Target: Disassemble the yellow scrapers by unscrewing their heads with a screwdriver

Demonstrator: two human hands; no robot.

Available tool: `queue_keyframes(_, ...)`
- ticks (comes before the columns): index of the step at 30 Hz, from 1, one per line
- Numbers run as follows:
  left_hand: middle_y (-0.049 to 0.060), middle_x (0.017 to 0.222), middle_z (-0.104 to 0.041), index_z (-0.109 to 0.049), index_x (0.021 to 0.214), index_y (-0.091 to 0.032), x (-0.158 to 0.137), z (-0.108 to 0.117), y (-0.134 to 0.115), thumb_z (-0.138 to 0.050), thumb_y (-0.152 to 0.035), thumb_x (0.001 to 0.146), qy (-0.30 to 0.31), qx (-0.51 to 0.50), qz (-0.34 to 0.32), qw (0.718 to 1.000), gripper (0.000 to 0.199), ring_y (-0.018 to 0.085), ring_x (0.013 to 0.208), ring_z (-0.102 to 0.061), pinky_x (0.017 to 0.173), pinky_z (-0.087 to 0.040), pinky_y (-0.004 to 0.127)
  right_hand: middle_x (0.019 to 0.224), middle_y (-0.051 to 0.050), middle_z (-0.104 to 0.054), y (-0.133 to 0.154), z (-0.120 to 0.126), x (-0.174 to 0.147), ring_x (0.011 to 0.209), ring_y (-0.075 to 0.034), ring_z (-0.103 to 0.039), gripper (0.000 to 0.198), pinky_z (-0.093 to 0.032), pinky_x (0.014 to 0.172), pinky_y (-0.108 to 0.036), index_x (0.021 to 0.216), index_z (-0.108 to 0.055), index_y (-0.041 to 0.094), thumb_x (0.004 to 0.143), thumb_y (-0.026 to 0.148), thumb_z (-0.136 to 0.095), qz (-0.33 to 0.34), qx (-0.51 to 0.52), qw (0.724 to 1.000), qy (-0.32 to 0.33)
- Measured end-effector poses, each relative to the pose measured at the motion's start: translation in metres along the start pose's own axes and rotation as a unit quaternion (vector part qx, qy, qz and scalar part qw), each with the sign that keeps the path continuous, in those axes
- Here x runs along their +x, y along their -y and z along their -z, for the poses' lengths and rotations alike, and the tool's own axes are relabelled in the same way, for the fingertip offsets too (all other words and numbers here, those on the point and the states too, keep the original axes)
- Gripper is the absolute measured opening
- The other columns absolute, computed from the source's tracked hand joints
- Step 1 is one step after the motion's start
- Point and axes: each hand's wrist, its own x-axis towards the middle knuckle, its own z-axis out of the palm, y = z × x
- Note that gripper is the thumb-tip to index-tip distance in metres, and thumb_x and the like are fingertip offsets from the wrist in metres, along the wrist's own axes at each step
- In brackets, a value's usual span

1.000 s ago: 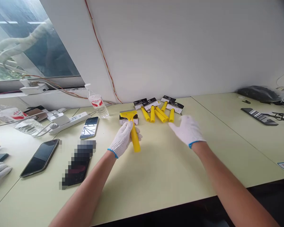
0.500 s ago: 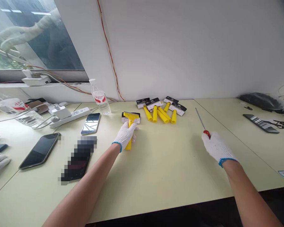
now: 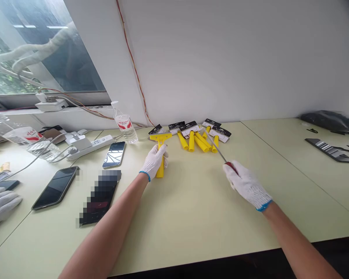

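Note:
My gloved left hand (image 3: 155, 159) is closed round the handle of a yellow scraper (image 3: 160, 137), whose wide head points away from me. Behind that head lies a black-and-white card (image 3: 157, 130). In my gloved right hand (image 3: 242, 180) is a screwdriver (image 3: 218, 149) with a red handle; its long metal shaft slants up and left. The shaft's tip overlaps the group of yellow scraper handles (image 3: 201, 142) in view; I cannot tell whether it touches them. Black-and-white cards (image 3: 221, 133) are on the far ends of these handles.
Phones (image 3: 56, 188) and a power strip (image 3: 93, 146) lie on the left, near a standing water bottle (image 3: 126, 127). Another bottle (image 3: 31, 137) leans behind. A separate white glove (image 3: 1, 205) shows at the left edge. A black flat piece (image 3: 328, 150) lies right.
My right hand has swung the screwdriver leftward, toward the yellow handles. The scraper in my left hand has turned, its head now more level and clear of the card behind. The view has shifted slightly.

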Motion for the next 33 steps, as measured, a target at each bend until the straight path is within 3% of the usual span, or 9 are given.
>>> queue_keyframes(3,-0.006,0.077,-0.056,-0.052,0.115,-0.024,-0.029,0.009,-0.004,-0.056,-0.062,0.1,0.059,0.007,-0.03,0.998,0.041,0.01,0.045,-0.054,0.046,-0.046,0.024,0.075,0.002,-0.056,0.023,-0.018,0.014,0.06,-0.015,-0.049,0.036,-0.037,0.055,-0.028,0.085,-0.049,0.024,0.104,0.055,-0.05,0.034,0.042,0.993,0.104)
queue_keyframes(7,-0.007,0.076,-0.05,-0.047,0.106,-0.024,-0.049,0.019,-0.013,-0.053,-0.054,0.104,0.041,0.075,-0.069,0.994,0.03,0.007,0.047,-0.05,0.052,-0.047,0.022,0.071,0.003,-0.049,0.037,-0.04,0.026,0.062,-0.014,-0.04,0.042,-0.034,0.057,-0.028,0.082,-0.05,0.023,0.104,0.059,-0.049,0.113,0.032,0.99,0.078)
queue_keyframes(10,-0.007,0.075,-0.05,-0.046,0.104,-0.025,-0.051,0.02,-0.015,-0.053,-0.052,0.104,0.009,0.134,-0.074,0.988,0.028,0.008,0.051,-0.048,0.052,-0.044,0.021,0.072,0.003,-0.05,0.035,-0.05,0.021,0.064,-0.014,-0.041,0.048,-0.034,0.06,-0.029,0.084,-0.055,0.023,0.108,0.062,-0.041,0.152,0.033,0.982,0.106)
queue_keyframes(20,0.0,0.084,-0.065,-0.049,0.143,-0.029,-0.056,0.008,-0.018,-0.048,-0.046,0.105,0.01,0.277,-0.078,0.958,0.042,0.013,0.063,-0.057,0.061,-0.046,0.023,0.067,0.004,-0.049,0.033,-0.053,0.01,0.059,-0.014,-0.04,0.053,-0.027,0.059,-0.031,0.082,-0.054,0.023,0.108,0.067,-0.04,0.146,-0.012,0.982,0.117)
queue_keyframes(33,0.004,0.086,-0.069,-0.052,0.146,-0.026,-0.06,0.004,-0.022,-0.048,-0.042,0.103,-0.023,0.324,-0.094,0.941,0.046,0.02,0.072,-0.065,0.063,-0.045,0.026,0.066,0.003,-0.053,0.033,-0.052,0.01,0.058,-0.015,-0.044,0.051,-0.03,0.059,-0.031,0.087,-0.059,0.024,0.108,0.066,-0.041,0.14,-0.027,0.983,0.115)
